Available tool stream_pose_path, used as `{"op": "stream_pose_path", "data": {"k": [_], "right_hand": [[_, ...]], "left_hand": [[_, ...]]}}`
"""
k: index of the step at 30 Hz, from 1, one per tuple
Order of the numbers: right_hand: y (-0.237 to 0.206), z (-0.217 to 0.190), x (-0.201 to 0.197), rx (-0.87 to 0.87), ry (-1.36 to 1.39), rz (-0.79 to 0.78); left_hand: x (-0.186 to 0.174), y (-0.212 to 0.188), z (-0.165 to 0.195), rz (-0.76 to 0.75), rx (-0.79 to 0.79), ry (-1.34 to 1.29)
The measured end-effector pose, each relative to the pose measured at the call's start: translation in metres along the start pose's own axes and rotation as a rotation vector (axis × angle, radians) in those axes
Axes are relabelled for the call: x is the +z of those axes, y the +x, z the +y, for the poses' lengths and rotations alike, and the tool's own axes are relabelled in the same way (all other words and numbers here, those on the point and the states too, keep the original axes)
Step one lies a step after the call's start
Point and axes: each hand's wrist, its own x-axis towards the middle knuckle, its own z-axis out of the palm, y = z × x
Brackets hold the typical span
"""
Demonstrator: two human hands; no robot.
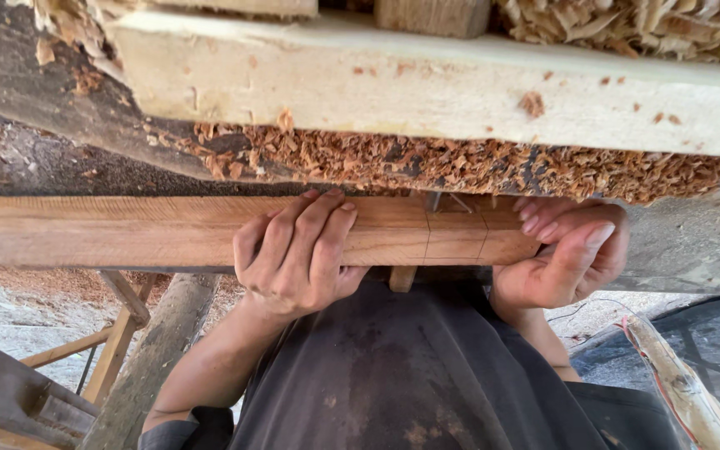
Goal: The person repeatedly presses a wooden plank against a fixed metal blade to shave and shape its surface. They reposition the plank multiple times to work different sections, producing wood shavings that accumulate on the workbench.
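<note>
Gripping a brown wooden bar (pixel 168 231), left hand (pixel 297 254) and right hand (pixel 564 258)

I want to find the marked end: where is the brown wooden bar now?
In the head view, the brown wooden bar runs across the middle, gripped by the left hand and right hand, below the pale beam.

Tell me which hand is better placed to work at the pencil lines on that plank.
Probably the right hand: it cups the brown plank at its end, beside the pencil lines. The left hand grips over the plank farther along, steadying it.
</note>
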Motion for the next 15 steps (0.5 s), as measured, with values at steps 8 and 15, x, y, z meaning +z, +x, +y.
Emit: {"op": "stream_pose_path", "data": {"k": [8, 15], "right_hand": [[-0.004, 0.008, -0.021, 0.058, -0.025, 0.060], [0.009, 0.012, -0.014, 0.075, 0.003, 0.094]], "left_hand": [[0.002, 0.002, 0.002, 0.003, -0.011, 0.023], [0.006, 0.003, 0.004, 0.042, -0.028, 0.055]]}}
